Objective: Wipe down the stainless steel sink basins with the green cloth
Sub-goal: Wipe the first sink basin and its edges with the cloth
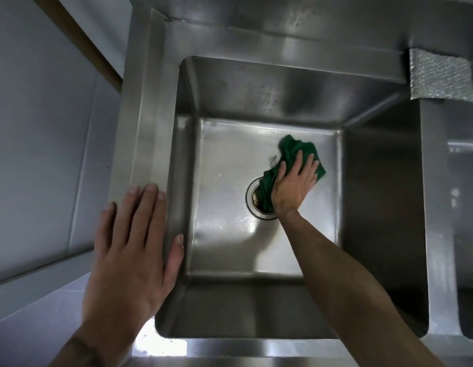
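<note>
Nearest you, your left hand (134,247) lies flat on the sink rim (150,128) at about eight o'clock of the basin (230,234). The fingers are straight and together and the thumb hangs over the inner edge — a brace, I judge, so you can lean in and reach deep. Your right forearm crosses the basin from five o'clock. Your right hand (294,181) is spread palm-down on the green cloth (291,148), fingers straight, pressing rather than clutching; that flat press probably keeps the most fabric against the steel. The cloth is bunched on the basin floor, one end overlapping the drain (252,198), the rest reaching toward one o'clock of it. Farther off, the back wall shows dull smears, seemingly unwiped. At two o'clock a crinkled silver patch (441,75) sits on the rim corner — and at three o'clock the second basin (468,234) likely waits its turn.
</note>
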`<state>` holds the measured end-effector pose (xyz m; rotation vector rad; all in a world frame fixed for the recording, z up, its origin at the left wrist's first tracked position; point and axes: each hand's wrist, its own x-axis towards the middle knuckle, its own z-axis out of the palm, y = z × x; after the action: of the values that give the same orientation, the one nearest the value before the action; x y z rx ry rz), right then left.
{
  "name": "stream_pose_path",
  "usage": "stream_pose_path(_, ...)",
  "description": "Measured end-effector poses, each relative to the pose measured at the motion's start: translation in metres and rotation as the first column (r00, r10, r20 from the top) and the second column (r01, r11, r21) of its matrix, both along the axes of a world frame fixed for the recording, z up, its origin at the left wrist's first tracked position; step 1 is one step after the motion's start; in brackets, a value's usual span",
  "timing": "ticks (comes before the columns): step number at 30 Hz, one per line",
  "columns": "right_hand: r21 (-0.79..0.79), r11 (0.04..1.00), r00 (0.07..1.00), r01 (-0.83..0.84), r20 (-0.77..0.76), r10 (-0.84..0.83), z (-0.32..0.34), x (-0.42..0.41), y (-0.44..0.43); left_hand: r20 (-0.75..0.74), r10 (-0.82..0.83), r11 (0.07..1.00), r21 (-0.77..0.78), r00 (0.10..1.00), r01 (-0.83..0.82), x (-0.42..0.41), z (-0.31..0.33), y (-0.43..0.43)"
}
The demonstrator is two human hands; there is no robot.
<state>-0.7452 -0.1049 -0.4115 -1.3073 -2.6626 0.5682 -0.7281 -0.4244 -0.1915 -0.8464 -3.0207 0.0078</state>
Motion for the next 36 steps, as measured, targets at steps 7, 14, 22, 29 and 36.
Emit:
stream_pose_path(7,0.052,0.990,0.992,-0.129,-0.004,0.129,0.003,0.027,0.067,0.005,0.001,1.000,-0.015,1.000,-0.001,0.000,0.001,0.001)
stream_pose_path(14,-0.003,0.992,0.992,-0.124,0.003,0.124,0.013,-0.035,-0.003,0.021,0.009,0.999,-0.046,1.000,-0.008,-0.001,0.001,0.000)
stream_pose_path(22,0.041,0.970,0.971,-0.239,0.024,0.238,0.009,0.002,0.084,0.010,0.003,0.999,-0.044,1.000,-0.002,0.000,0.001,0.000)
stream_pose_path(29,0.051,0.993,0.994,-0.107,-0.002,0.108,0.014,-0.042,0.000,0.027,0.001,0.999,-0.052,1.000,0.000,-0.003,0.002,0.000)
stream_pose_path(36,-0.006,0.810,0.810,-0.586,-0.005,0.586,0.008,-0.054,-0.011,0.033,-0.007,0.998,-0.069,0.999,0.010,-0.002,0.002,-0.003)
